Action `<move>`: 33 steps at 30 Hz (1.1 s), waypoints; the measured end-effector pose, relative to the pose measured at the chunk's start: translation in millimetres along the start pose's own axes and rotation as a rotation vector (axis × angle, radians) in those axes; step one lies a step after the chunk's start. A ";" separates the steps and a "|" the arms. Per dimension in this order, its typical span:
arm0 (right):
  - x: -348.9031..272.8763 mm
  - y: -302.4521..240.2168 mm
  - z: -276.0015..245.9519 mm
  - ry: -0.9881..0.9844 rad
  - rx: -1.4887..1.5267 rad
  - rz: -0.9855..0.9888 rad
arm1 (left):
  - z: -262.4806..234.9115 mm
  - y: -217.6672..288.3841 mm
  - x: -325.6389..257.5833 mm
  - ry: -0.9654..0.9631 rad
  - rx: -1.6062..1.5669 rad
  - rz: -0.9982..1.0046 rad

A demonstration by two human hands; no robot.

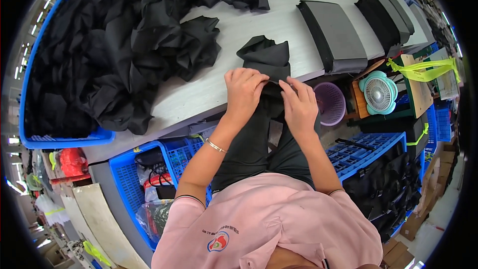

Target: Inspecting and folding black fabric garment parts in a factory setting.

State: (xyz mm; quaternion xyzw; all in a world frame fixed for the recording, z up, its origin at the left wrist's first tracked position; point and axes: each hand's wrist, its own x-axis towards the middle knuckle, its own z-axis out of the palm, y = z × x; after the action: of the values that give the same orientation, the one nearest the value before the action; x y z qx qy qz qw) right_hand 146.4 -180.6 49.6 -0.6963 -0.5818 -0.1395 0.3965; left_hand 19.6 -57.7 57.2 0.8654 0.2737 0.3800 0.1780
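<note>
1. Looks like the folding/turning stage on a single black fabric piece (266, 57). Both hands are working its near end right at the edge of the grey table (199, 97), and the far end lies flat on the table just beyond the fingertips.
2. Left hand (244, 89): fingers curled down and pinched onto the cloth's edge, so it's gripping, not resting.
3. Right hand (298, 104): same deal, fingers bent and closed on the fabric just beside the left hand, the two nearly touching.
4. My guess for the next move: it needs both pinches kept steady so the edge stays lined up, since the cloth is floppy and partly hangs off the table toward the lap.
5. Well beyond the left fingers sits a big heap of crumpled black fabric (124, 45); beyond the right fingers, neat stacks of folded pieces (338, 35).
</note>
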 end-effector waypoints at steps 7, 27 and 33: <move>-37.9 -12.2 0.2 -0.068 0.002 -0.052 | -2.0 54.3 -7.2 -0.020 -0.258 0.154; -29.0 -10.6 -12.0 -0.020 1.122 0.732 | -15.5 68.4 -40.3 0.102 -0.239 -0.230; -30.8 -16.5 -30.7 -0.107 1.167 0.741 | -2.8 67.8 -35.0 -0.076 -0.666 -0.121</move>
State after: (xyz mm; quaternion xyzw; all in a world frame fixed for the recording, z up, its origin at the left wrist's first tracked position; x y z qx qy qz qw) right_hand 130.7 -224.0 55.7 -0.5278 -0.3043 0.3755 0.6984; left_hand 20.7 -132.1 74.4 0.7554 0.1788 0.4048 0.4832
